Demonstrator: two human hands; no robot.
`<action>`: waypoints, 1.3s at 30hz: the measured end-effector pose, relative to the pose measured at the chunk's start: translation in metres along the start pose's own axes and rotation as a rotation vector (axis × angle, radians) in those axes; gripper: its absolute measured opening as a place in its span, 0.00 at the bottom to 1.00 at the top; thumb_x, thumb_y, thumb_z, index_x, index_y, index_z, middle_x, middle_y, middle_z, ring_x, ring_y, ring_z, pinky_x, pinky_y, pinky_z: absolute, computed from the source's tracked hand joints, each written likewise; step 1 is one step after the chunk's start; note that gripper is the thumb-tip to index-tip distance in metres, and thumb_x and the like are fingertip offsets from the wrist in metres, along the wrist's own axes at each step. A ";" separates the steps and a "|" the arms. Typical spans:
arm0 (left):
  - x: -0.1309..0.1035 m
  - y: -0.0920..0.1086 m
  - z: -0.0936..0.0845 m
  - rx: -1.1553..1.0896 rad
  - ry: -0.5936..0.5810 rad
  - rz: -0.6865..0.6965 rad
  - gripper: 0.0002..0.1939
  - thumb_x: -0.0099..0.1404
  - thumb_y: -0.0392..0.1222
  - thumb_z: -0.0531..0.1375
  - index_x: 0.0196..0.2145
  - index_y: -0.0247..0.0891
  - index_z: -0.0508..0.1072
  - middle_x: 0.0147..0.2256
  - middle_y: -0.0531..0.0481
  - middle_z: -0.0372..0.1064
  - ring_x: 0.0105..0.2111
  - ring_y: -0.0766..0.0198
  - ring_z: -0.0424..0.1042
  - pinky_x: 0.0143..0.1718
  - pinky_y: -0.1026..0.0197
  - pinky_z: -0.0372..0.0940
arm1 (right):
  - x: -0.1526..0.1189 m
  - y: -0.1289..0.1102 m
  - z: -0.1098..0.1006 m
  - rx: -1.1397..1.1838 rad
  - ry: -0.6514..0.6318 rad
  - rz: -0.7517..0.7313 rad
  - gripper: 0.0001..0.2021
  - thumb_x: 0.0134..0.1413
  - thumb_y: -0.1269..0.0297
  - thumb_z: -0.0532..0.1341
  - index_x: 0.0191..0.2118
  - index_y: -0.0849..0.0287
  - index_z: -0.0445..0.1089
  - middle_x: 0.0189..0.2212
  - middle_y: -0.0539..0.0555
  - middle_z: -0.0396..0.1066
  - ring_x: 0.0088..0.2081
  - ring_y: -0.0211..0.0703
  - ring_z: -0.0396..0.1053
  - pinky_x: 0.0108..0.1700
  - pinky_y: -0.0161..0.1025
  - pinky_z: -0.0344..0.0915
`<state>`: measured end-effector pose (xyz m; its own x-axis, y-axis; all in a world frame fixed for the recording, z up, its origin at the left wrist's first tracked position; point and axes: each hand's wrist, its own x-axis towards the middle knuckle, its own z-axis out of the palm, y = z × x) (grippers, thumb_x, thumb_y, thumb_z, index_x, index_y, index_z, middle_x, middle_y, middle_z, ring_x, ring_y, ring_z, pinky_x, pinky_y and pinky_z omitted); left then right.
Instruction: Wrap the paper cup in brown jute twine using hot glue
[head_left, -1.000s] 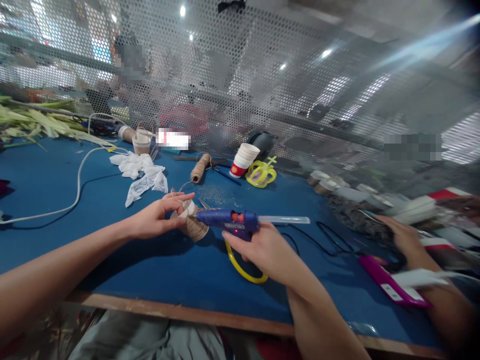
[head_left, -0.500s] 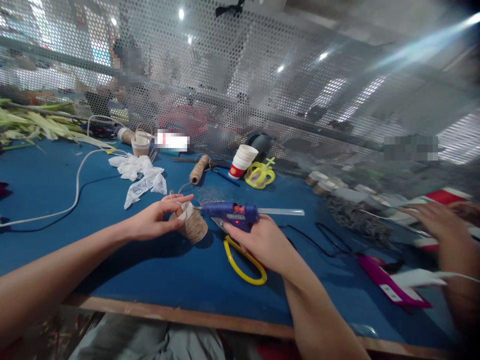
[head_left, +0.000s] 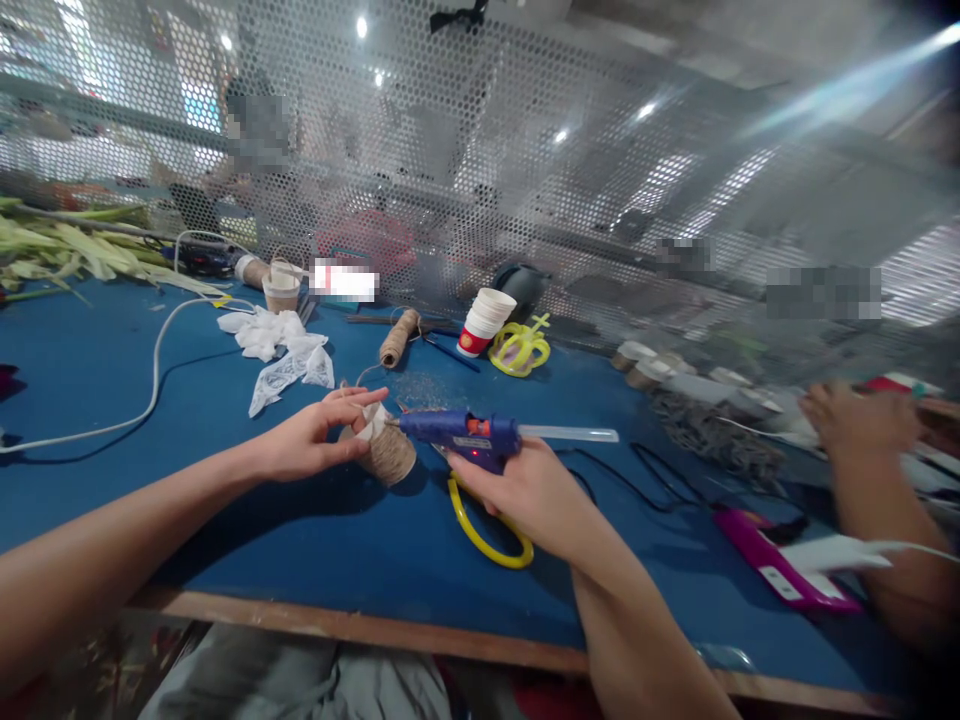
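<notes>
left hand [head_left: 319,438]: fingers part-curled, pinching the twine-wrapped cup [head_left: 394,460] near its white upper end.
right hand [head_left: 531,488]: closed around the grip of the blue glue gun [head_left: 457,430], nozzle beside the cup.
cup place: between the hands, tilted, low over the blue table [head_left: 300,560]; contact with it unclear.
cup handling: probably light, thin-walled, easily dented; twine should grip well; best held by the bare end, away from the likely hot nozzle.
cup look: tan twine rounds, white band.
nearby: yellow-handled scissors [head_left: 491,553] below, twine spool [head_left: 397,340] beyond.
</notes>
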<state>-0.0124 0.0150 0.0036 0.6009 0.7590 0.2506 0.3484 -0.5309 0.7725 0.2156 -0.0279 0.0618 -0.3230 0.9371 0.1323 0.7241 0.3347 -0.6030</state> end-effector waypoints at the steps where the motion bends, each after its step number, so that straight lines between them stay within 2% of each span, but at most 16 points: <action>1: 0.000 0.000 0.000 0.001 0.004 0.001 0.10 0.61 0.43 0.54 0.24 0.37 0.64 0.59 0.40 0.54 0.61 0.56 0.49 0.61 0.47 0.39 | 0.000 -0.001 0.000 -0.001 -0.002 -0.004 0.11 0.48 0.66 0.56 0.17 0.57 0.60 0.09 0.44 0.59 0.15 0.35 0.58 0.22 0.34 0.58; 9: 0.000 0.003 0.000 -0.011 0.006 -0.002 0.10 0.61 0.43 0.53 0.24 0.38 0.63 0.59 0.41 0.56 0.62 0.55 0.48 0.61 0.48 0.38 | -0.005 -0.005 0.004 -0.010 -0.020 -0.037 0.13 0.48 0.66 0.55 0.16 0.56 0.59 0.08 0.44 0.59 0.14 0.34 0.57 0.21 0.33 0.58; 14: 0.000 0.002 0.000 0.000 0.008 0.005 0.11 0.61 0.44 0.53 0.24 0.38 0.63 0.59 0.41 0.56 0.61 0.55 0.50 0.61 0.48 0.39 | -0.001 -0.001 0.001 0.039 0.002 0.019 0.12 0.48 0.65 0.56 0.17 0.57 0.60 0.09 0.44 0.60 0.14 0.35 0.58 0.20 0.33 0.58; 20: -0.001 0.000 0.000 -0.002 0.001 0.011 0.12 0.61 0.46 0.54 0.24 0.38 0.64 0.58 0.42 0.56 0.61 0.56 0.49 0.62 0.49 0.38 | 0.005 0.001 -0.002 0.064 -0.023 0.147 0.18 0.48 0.63 0.57 0.12 0.57 0.55 0.08 0.45 0.58 0.13 0.33 0.57 0.20 0.32 0.57; 26: -0.001 0.000 -0.001 -0.006 0.004 0.005 0.14 0.61 0.49 0.53 0.24 0.37 0.64 0.58 0.40 0.56 0.61 0.53 0.49 0.61 0.48 0.38 | 0.007 0.000 -0.001 0.058 -0.017 0.166 0.20 0.49 0.63 0.58 0.11 0.58 0.55 0.08 0.45 0.58 0.13 0.33 0.58 0.21 0.31 0.58; 39: -0.002 0.001 -0.001 -0.007 -0.014 0.002 0.09 0.61 0.42 0.53 0.25 0.38 0.64 0.60 0.42 0.54 0.62 0.56 0.46 0.62 0.49 0.36 | 0.010 0.005 -0.001 0.077 -0.008 0.166 0.21 0.50 0.63 0.58 0.10 0.57 0.55 0.07 0.45 0.58 0.13 0.32 0.58 0.21 0.32 0.58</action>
<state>-0.0139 0.0133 0.0049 0.6117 0.7527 0.2435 0.3426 -0.5294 0.7761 0.2167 -0.0172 0.0604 -0.2081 0.9779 0.0204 0.7193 0.1671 -0.6743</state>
